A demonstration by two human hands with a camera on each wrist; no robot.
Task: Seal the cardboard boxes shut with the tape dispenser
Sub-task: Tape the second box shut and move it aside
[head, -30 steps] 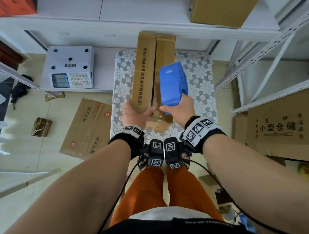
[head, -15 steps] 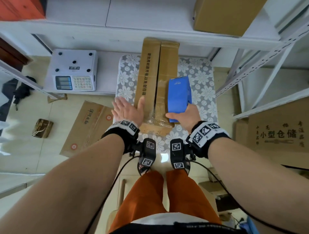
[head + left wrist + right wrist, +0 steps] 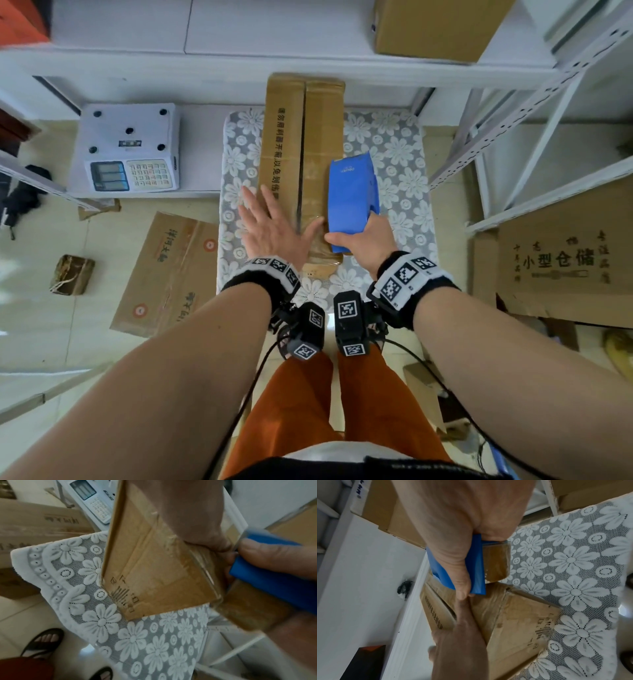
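Note:
A long narrow cardboard box (image 3: 289,137) lies lengthwise on a stool with a floral lace cover (image 3: 387,150); its two top flaps meet at a dark middle seam. My left hand (image 3: 270,226) lies flat with spread fingers on the left flap near the box's near end, thumb on the clear tape there (image 3: 171,536). My right hand (image 3: 363,240) grips the blue tape dispenser (image 3: 352,195), which lies low over the right flap. In the right wrist view the dispenser (image 3: 476,566) shows its brown tape roll (image 3: 496,561).
A white electronic scale (image 3: 128,147) sits on a low shelf at the left. Flattened cartons (image 3: 171,270) lie on the floor left, and a printed carton (image 3: 561,260) leans at the right. White metal shelving (image 3: 513,113) stands behind and to the right.
The dispenser came down from above the box and now lies low on the right flap, farther along. My left hand let go of the near end and flattened on the left flap.

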